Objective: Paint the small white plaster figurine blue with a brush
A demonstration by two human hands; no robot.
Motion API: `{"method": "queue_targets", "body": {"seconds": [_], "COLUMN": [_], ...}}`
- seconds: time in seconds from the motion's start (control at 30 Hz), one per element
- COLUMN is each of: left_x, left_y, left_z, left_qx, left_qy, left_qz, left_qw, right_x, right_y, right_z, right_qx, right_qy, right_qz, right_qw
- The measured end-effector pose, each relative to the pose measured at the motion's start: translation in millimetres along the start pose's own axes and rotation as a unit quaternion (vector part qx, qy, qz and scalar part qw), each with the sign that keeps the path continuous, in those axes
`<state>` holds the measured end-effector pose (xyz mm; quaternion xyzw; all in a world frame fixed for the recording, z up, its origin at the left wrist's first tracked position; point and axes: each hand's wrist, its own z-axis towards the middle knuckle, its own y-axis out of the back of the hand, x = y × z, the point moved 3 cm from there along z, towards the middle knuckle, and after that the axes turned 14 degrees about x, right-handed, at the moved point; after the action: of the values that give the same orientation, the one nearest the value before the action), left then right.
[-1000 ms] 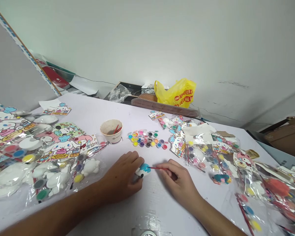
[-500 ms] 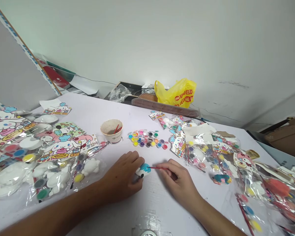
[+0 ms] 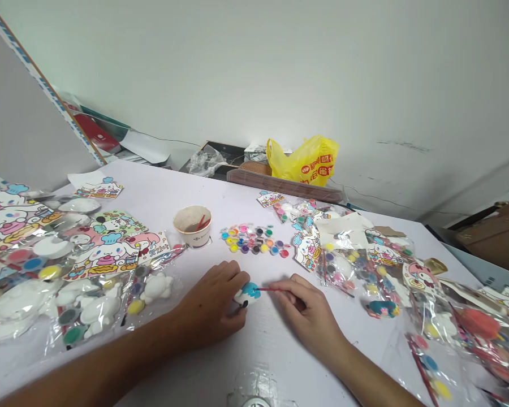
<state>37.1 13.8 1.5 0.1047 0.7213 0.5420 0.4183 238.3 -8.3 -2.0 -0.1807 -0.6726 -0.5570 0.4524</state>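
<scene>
My left hand (image 3: 218, 302) is closed around a small white figurine (image 3: 249, 295) with a blue painted patch and a black spot, held low at the tabletop. Part of the figurine is hidden by the fingers. My right hand (image 3: 303, 302) pinches a thin red paintbrush (image 3: 272, 289), its tip touching or right at the blue patch. Beyond the hands stand several small open paint pots (image 3: 254, 240) in many colours. A paper cup (image 3: 193, 226) with murky liquid and red sticks in it is at the upper left of them.
Clear bags (image 3: 97, 305) of white figurines, paints and picture cards cover the left side; more bags (image 3: 441, 328) lie at the right. A painted blue figurine (image 3: 383, 308) lies right of my right hand. A yellow plastic bag (image 3: 305, 161) sits at the back by the wall.
Almost nothing differs. Both hands, the figurine and the paintbrush stay in nearly the same place, with the brush tip still at the blue patch.
</scene>
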Motion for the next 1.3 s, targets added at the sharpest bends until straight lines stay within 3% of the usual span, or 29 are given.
{"method": "queue_targets", "body": {"seconds": [0.37, 0.67, 1.3], "left_x": [0.5, -0.8, -0.8], "left_y": [0.6, -0.7, 1.6], "left_z": [-1.3, -1.8, -0.6], "left_qx": [0.001, 0.003, 0.009], "left_qy": [0.003, 0.004, 0.008], "left_qz": [-0.004, -0.002, 0.000], "left_qw": [1.000, 1.000, 1.000], "right_x": [-1.1, -2.1, 1.3], "right_y": [2.2, -1.8, -1.0], "right_z": [1.2, -1.1, -0.6], "right_qx": [-0.017, 0.028, 0.021], "right_qy": [-0.001, -0.008, -0.007], "right_qz": [0.003, 0.006, -0.022], "right_qw": [1.000, 1.000, 0.999]}}
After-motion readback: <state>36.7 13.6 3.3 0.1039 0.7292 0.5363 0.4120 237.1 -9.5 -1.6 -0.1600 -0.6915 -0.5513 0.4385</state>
